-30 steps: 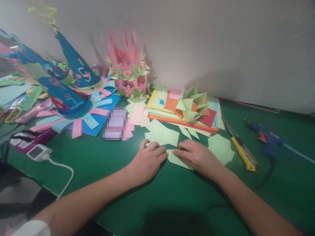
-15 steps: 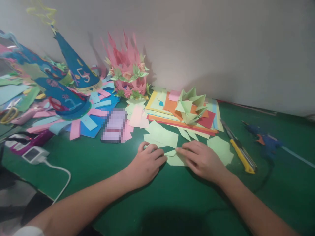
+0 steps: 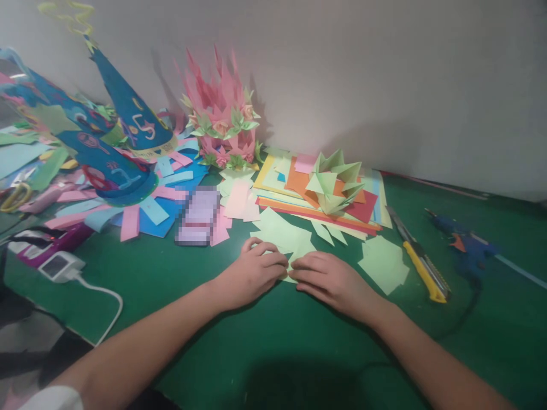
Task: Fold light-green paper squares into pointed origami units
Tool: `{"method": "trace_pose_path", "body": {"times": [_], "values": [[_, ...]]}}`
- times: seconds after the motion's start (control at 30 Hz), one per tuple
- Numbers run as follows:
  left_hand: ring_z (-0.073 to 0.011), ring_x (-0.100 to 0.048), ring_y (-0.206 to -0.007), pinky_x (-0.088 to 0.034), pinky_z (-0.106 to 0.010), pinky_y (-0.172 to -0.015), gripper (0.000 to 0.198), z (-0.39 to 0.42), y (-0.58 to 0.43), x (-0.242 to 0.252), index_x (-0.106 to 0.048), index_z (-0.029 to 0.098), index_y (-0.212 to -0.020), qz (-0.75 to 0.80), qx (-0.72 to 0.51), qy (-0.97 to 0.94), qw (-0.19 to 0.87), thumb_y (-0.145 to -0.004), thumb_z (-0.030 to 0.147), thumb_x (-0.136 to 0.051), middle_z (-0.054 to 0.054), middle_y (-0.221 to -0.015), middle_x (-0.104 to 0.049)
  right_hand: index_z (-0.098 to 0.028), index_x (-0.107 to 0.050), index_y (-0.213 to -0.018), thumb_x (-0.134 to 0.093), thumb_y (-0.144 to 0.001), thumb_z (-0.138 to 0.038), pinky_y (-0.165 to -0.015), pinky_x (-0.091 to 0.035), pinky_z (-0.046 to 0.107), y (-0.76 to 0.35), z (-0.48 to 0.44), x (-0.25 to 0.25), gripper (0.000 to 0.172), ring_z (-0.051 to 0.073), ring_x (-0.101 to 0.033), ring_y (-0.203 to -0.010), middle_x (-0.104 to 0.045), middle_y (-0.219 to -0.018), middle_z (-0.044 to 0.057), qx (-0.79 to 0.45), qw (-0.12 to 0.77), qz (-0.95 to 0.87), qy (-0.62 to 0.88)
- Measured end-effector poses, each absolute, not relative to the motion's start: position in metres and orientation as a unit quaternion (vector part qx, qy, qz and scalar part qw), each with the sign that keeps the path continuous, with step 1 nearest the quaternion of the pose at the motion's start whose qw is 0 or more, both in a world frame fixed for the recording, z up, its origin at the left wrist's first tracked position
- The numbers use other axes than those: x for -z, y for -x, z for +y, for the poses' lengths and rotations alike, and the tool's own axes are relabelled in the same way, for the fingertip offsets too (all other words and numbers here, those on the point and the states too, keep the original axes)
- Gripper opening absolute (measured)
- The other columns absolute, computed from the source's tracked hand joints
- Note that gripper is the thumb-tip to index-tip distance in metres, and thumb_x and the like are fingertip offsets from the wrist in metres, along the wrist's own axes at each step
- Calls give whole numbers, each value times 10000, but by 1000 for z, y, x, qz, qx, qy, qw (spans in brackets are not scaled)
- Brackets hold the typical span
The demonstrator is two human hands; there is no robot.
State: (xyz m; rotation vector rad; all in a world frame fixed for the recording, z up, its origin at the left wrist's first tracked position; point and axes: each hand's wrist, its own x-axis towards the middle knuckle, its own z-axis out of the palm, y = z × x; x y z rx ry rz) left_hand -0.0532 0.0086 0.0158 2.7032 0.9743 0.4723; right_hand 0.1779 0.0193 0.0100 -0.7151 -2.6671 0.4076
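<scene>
My left hand (image 3: 256,273) rests on the green table with fingers curled and pressed together at the edge of a light green piece of paper (image 3: 292,279). From the other side my right hand (image 3: 335,282) pinches the same paper, its fingertips almost touching the left ones. Most of this paper is hidden under the fingers. Just behind the hands lie light green paper pieces (image 3: 280,228), with more green pieces (image 3: 384,262) to the right of my right hand.
A folded green paper crown (image 3: 335,182) sits on stacked coloured paper (image 3: 269,176). A yellow cutter knife (image 3: 421,265) and blue glue gun (image 3: 470,247) lie right. Leftward are a phone (image 3: 199,216), pink paper crowns (image 3: 222,125), blue cone hats (image 3: 128,102) and a white charger (image 3: 62,266).
My right hand has moved left, so its fingertips now meet my left hand's over the paper. The paper between them is more covered. The view has shifted slightly.
</scene>
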Motion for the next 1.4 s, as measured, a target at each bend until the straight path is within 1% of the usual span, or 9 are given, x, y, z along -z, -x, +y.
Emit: {"method": "trace_pose_path", "body": {"times": [0.17,0.33,0.57,0.67,0.77,0.9,1.0,1.2,1.4], "values": [[-187,-430,-1213,-201,-408,-1000,206,15,56,-20,-612,217,-898,294,-134,-938,124,-957,196,-416,12,-1185,-629,-195,-651,-936,-477,-924,-228,-794,-476,344,-176,20,-9,178,184,-581,-889,-658,-951,76,-107,183,-944,251],[-178,-411,-1252,-176,-422,-1040,165,19,58,-19,-599,217,-896,287,-127,-939,140,-938,188,-443,18,-1191,-626,-182,-632,-858,-470,-915,-211,-734,-449,322,-170,19,-10,174,176,-558,-794,-637,-823,61,-121,194,-931,283],[-177,-474,-1171,-208,-430,-1036,90,20,53,-23,-577,227,-909,337,-162,-903,213,-882,200,-495,-4,-1044,-667,-194,-547,-735,-522,-874,-215,-631,-406,274,-159,18,-12,143,154,-525,-684,-581,-697,14,-199,220,-875,382],[-180,-489,-1140,-211,-435,-1030,115,19,51,-24,-555,223,-933,362,-178,-885,233,-833,176,-522,-9,-994,-665,-195,-521,-716,-528,-856,-198,-608,-383,268,-156,18,-11,140,151,-504,-660,-546,-666,1,-206,219,-866,401],[-170,-494,-1118,-194,-427,-1031,72,18,50,-23,-567,216,-850,367,-185,-880,239,-831,166,-519,17,-1019,-672,-193,-495,-701,-549,-822,-173,-605,-370,267,-155,17,-9,134,152,-492,-661,-531,-664,-2,-205,218,-858,417],[-177,-499,-1105,-152,-442,-1041,127,17,51,-22,-603,214,-772,358,-189,-882,240,-848,175,-508,35,-1046,-686,-193,-482,-692,-550,-814,-167,-611,-367,267,-154,18,-6,142,154,-496,-677,-535,-679,1,-207,216,-853,428],[-187,-496,-1105,-144,-446,-1041,131,16,52,-23,-620,216,-780,352,-191,-885,238,-853,194,-514,30,-1067,-685,-191,-492,-707,-555,-818,-171,-611,-365,265,-155,18,-7,129,152,-495,-678,-534,-682,-2,-213,211,-852,429],[-174,-497,-1034,-210,-392,-983,53,17,52,-24,-606,220,-862,366,-191,-874,258,-862,223,-553,42,-1035,-691,-190,-507,-707,-548,-830,-178,-608,-362,266,-155,19,-10,130,153,-497,-670,-530,-673,-3,-221,205,-852,427],[-185,-480,-1006,-185,-406,-953,81,18,49,-21,-630,236,-882,382,-181,-872,248,-892,270,-557,46,-1054,-687,-191,-512,-712,-553,-827,-175,-619,-363,268,-154,19,-10,123,155,-497,-685,-544,-694,2,-230,201,-849,432]]}}
